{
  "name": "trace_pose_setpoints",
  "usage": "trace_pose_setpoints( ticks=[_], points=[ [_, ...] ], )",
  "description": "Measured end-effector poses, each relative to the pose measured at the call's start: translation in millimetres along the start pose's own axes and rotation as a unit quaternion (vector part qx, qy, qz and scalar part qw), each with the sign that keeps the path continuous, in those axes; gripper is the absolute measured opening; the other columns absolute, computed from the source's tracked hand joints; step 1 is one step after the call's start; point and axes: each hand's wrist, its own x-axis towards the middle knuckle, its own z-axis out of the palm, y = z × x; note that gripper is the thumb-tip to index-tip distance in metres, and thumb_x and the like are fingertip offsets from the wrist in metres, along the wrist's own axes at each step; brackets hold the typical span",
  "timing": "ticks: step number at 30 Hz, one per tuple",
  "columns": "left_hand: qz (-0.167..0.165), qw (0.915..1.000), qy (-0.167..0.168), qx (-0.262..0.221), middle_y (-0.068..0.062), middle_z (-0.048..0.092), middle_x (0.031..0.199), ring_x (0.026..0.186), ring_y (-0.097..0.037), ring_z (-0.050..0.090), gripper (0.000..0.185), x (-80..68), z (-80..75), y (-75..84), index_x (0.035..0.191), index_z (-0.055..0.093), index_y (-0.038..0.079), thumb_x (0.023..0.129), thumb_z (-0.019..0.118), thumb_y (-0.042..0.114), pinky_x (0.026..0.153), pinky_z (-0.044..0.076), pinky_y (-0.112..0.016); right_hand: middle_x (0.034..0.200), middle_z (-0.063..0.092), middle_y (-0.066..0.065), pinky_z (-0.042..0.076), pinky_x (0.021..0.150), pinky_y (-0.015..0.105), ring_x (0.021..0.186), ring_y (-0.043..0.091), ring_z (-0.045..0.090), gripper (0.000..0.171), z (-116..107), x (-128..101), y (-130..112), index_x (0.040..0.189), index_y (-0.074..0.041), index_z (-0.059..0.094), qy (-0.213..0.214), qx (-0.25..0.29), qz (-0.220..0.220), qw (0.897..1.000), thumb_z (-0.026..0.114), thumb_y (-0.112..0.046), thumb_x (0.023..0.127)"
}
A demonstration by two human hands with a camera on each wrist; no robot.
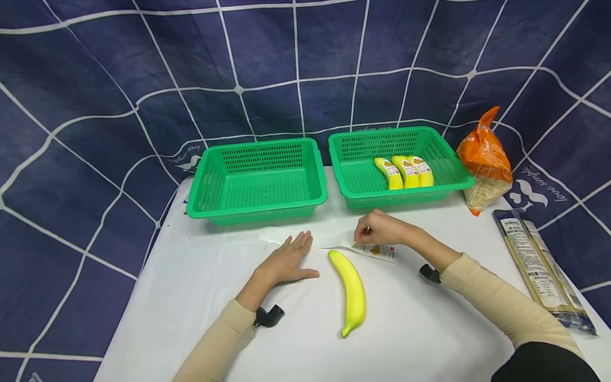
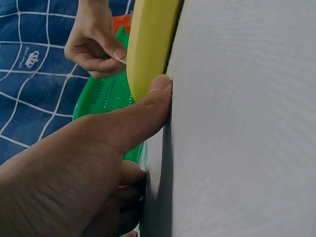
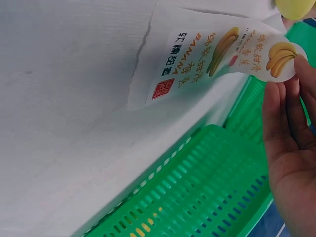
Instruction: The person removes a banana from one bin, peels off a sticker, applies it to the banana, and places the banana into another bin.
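Note:
My right hand (image 1: 383, 229) pinches the edge of a printed banana label (image 3: 280, 60) between thumb and fingers. The label is partly lifted from its white backing strip (image 1: 329, 237), which lies across the table in front of the baskets. Fingers spread and straight, my left hand (image 1: 285, 261) rests at the strip's left part, thumb pointing right. A single yellow banana (image 1: 353, 297) lies on the table between both hands, with no label on its visible side. In the left wrist view, my left thumb (image 2: 143, 111) overlaps the banana's lower end.
A green basket (image 1: 258, 212) stands at the back left with nothing in it. Beside it, another green basket (image 1: 353, 199) holds three labelled bananas (image 1: 406, 172). An orange-topped bag (image 1: 487, 159) and long flat packages (image 1: 539, 265) lie along the right side.

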Motion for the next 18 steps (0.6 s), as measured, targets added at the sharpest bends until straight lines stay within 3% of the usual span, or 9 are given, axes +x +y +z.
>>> trace_pose_setpoints(
  ticks=[18],
  points=[
    [-0.001, 1.0000, -0.001, 0.002, -0.007, 0.018, 0.164, 0.153, -0.021, 0.013, 0.101, 0.9, -0.2, 0.2, 0.154, 0.025, 0.005, 0.083, 0.058, 0.069, 0.125, 0.013, -0.041, 0.081, 0.071, -0.008, 0.058, 0.071, 0.023, 0.074, 0.002, 0.063, 0.004, -22.2, -32.1, -0.9, 0.086, -0.012, 0.076, 0.048, 0.015, 0.009, 0.999, 0.073, -0.010, 0.085]
  ],
)
